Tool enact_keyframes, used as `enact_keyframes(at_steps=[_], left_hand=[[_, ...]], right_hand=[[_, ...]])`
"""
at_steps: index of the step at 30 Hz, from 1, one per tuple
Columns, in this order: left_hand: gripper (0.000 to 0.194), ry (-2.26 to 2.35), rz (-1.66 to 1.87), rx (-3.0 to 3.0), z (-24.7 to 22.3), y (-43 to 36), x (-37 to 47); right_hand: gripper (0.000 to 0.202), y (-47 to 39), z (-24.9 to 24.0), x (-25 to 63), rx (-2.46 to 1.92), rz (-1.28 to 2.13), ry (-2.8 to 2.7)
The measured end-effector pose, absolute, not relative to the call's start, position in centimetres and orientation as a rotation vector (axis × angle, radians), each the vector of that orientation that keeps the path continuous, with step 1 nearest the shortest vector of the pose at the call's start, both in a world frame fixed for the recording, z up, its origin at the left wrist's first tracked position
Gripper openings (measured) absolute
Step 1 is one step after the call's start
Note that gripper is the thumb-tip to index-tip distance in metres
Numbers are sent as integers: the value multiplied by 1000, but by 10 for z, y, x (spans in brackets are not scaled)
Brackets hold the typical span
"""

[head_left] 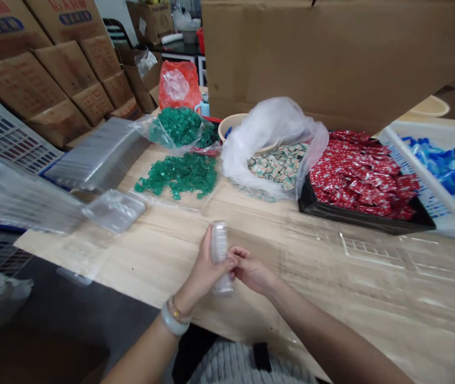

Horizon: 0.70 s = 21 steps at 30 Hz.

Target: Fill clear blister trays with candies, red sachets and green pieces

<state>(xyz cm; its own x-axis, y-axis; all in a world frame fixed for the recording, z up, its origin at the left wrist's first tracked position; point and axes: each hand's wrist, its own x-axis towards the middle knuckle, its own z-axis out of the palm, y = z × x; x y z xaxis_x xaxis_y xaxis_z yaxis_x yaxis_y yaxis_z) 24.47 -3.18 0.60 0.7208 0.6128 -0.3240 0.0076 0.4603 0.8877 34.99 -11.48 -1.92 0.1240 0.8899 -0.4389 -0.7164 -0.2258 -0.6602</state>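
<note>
Forearms [327, 330] — hands [203, 269] on plastic [220, 245]; lettering [68, 6] blurred

Across the table [111, 261] I see a loose heap of pieces [187, 173] before a bag of pieces [179, 126]; to their right sit a bag of packets [243, 154], a heaped tray [339, 211], then a basket [427, 178]. Behind stands a large carton [331, 53]. Nearer, between left hand [205, 266] and right hand [250, 269], is a container stack [219, 242].

Both forearms [319, 326] are bare, with a thick, round, pale bangle [172, 321] and thin gold-toned bracelet [176, 313] on the left wrist [184, 302], and a grey ribbed garment [231, 364] with a black strip [261, 357] shows below the near edge of the light wooden table [147, 253].
</note>
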Motion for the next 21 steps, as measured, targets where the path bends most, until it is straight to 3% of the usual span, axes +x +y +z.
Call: enact_keyframes(at_steps=[6,12,18,21], left_hand=[[96,663,221,1101,11,-19,239],[82,594,263,1060,12,-16,233],[86,1033,546,965,25,18,203],[85,997,496,1019,23,21,196]], right_hand=[[39,-100,-21,345,-925,1514,-216],[29,-107,4,349,-1327,1421,-590],[31,-151,-16,374,-1205,1061,-107],[35,-163,-23,376,-1288,1095,106]])
